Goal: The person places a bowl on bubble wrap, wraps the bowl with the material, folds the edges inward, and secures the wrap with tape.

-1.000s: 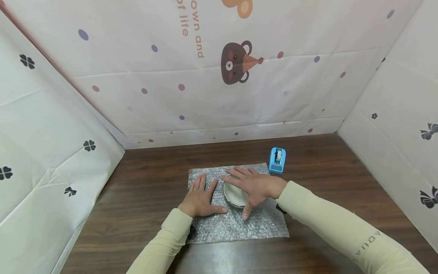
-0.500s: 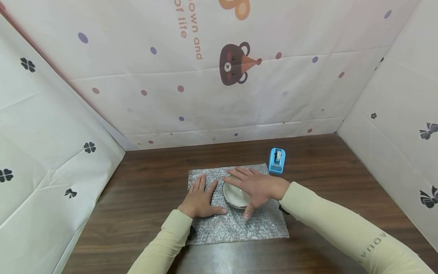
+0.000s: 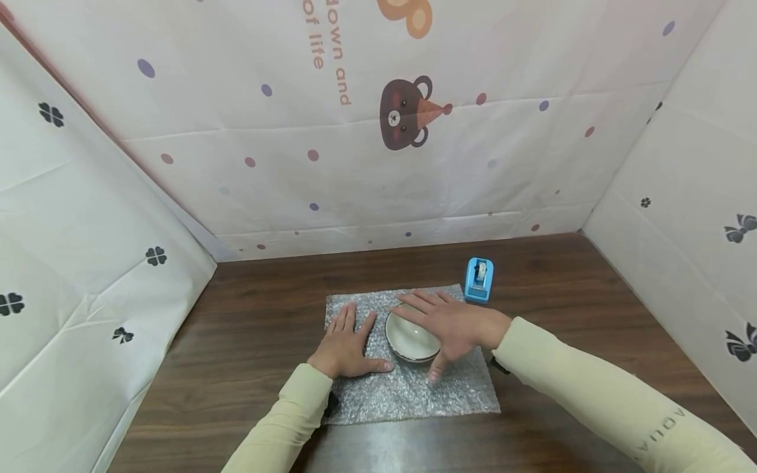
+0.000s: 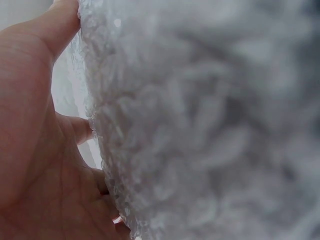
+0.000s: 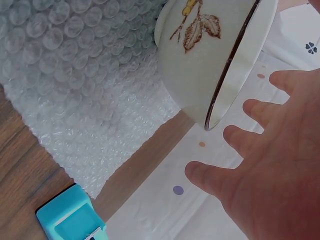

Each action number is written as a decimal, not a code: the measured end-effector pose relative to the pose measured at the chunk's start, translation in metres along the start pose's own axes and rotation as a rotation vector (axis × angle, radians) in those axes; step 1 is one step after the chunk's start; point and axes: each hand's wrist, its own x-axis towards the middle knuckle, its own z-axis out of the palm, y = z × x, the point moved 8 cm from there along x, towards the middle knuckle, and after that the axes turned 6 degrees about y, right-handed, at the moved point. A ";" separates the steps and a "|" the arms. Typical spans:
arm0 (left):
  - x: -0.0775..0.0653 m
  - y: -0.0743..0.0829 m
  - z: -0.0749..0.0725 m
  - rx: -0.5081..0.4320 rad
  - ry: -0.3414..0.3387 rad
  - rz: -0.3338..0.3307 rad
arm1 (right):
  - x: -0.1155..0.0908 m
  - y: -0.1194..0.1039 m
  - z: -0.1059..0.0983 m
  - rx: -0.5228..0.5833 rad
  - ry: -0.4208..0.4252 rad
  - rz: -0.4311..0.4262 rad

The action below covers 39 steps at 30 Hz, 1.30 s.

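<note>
In the head view, we see an upright ceramic bowl [image 3: 411, 341] standing on a sheet of bubble wrap [image 3: 408, 397], which lies flat on the wooden table [image 3: 254, 335]. The left hand [image 3: 349, 349] rests on the wrap to the bowl's left, fingers extended and thumb spread towards the bowl, gripping nothing. The right hand [image 3: 454, 326] is spread wide over the bowl's right side and far rim, also gripping nothing. A blue tape dispenser [image 3: 478, 281] sits just beside the sheet's far right corner. We judge that a thumb or finger catching the rim could tip the bowl, and that a sideways slip of the left hand could drag the sheet and the bowl with it. The dispenser is close enough that a careless sweep of the right hand might knock it.

In the left wrist view, the wrap fills most of the picture, much of it blurred. We see fingertips at its surface, but cannot tell how hard they press.

In the right wrist view, the fingers stand apart from the bowl's brown-edged rim, with a visible gap. The foot meets the bubbles; we suspect that soft, uneven bed could let the bowl rock if it were pushed off-centre.
</note>
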 end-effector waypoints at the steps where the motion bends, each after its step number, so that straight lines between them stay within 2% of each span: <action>1: 0.000 0.000 0.000 -0.002 0.001 0.001 | -0.001 0.000 0.000 0.006 -0.001 -0.001; 11: -0.001 0.001 0.003 -0.019 -0.003 -0.003 | -0.012 0.002 0.002 -0.021 0.004 -0.027; 17: -0.001 0.001 0.002 -0.025 0.005 -0.002 | -0.018 0.003 -0.001 0.001 0.021 -0.034; 39: -0.001 0.000 0.002 -0.009 -0.001 -0.007 | -0.035 0.006 -0.002 -0.044 0.038 -0.051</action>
